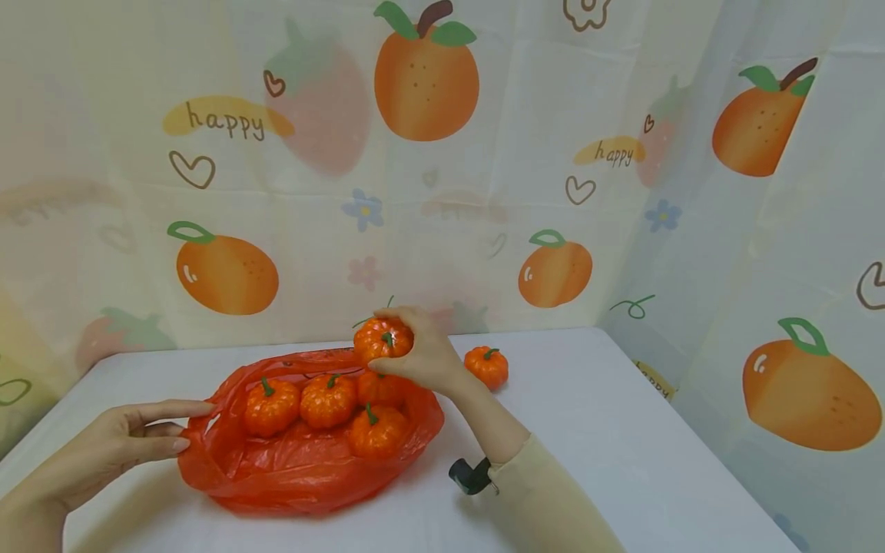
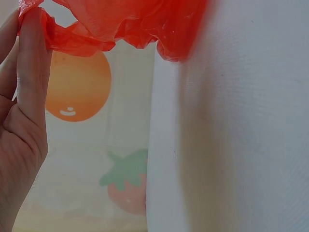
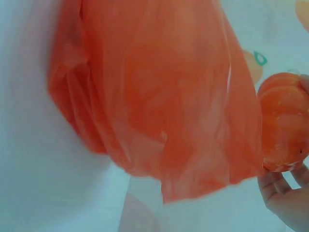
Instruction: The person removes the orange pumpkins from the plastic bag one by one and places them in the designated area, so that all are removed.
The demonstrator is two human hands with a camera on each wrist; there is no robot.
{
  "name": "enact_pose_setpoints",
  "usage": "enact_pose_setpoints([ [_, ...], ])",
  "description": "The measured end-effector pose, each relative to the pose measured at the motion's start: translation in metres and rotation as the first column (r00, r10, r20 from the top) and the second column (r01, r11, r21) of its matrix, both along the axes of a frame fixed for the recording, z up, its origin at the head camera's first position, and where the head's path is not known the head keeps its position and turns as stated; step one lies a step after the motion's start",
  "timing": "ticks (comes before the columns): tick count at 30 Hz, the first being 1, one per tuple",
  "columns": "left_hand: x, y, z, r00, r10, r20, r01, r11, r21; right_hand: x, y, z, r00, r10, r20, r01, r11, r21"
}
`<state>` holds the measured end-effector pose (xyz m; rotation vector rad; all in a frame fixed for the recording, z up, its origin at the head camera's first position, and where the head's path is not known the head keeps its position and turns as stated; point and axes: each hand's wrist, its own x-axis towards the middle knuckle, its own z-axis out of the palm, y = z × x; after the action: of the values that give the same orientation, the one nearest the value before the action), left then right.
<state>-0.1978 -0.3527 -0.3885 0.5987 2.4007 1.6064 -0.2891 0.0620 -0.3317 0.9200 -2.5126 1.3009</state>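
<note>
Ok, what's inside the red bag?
Four orange pumpkins show inside the red bag, one partly covered by the right hand, which holds another pumpkin. Anything beneath the four is hidden.

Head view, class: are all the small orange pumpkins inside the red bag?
No, one pumpkin sits on the white table, outside the red bag.

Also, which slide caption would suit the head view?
Left hand pinches a red plastic bag of mini pumpkins; right hand grips another pumpkin near the bag's far rim.
</note>
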Motion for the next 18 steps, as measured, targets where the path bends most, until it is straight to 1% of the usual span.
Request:
enact_pose_setpoints([
  [5, -0.001, 0.000, 0.000, 1.000, -0.007, 0.005, 0.007, 1.000, 0.005, -0.008, 0.011, -0.001, 0.999, -0.044, -0.030, 0.041, 0.997, -0.072],
  [7, -0.001, -0.001, -0.001, 1.000, -0.009, -0.003, 0.009, 1.000, 0.002, -0.010, 0.015, -0.001, 0.997, -0.067, -0.029, 0.063, 0.993, -0.102],
  [10, -0.001, -0.002, -0.002, 1.000, -0.014, -0.009, 0.014, 1.000, 0.002, -0.012, 0.020, -0.001, 0.995, -0.098, -0.006, 0.096, 0.986, -0.134],
  [15, -0.002, -0.003, -0.003, 1.000, -0.024, -0.003, 0.024, 1.000, 0.010, -0.012, 0.029, 0.000, 0.987, -0.151, 0.059, 0.159, 0.974, -0.162],
  [18, -0.002, -0.002, -0.003, 1.000, -0.027, -0.004, 0.027, 1.000, 0.011, -0.014, 0.035, -0.001, 0.981, -0.184, 0.065, 0.193, 0.968, -0.162],
])
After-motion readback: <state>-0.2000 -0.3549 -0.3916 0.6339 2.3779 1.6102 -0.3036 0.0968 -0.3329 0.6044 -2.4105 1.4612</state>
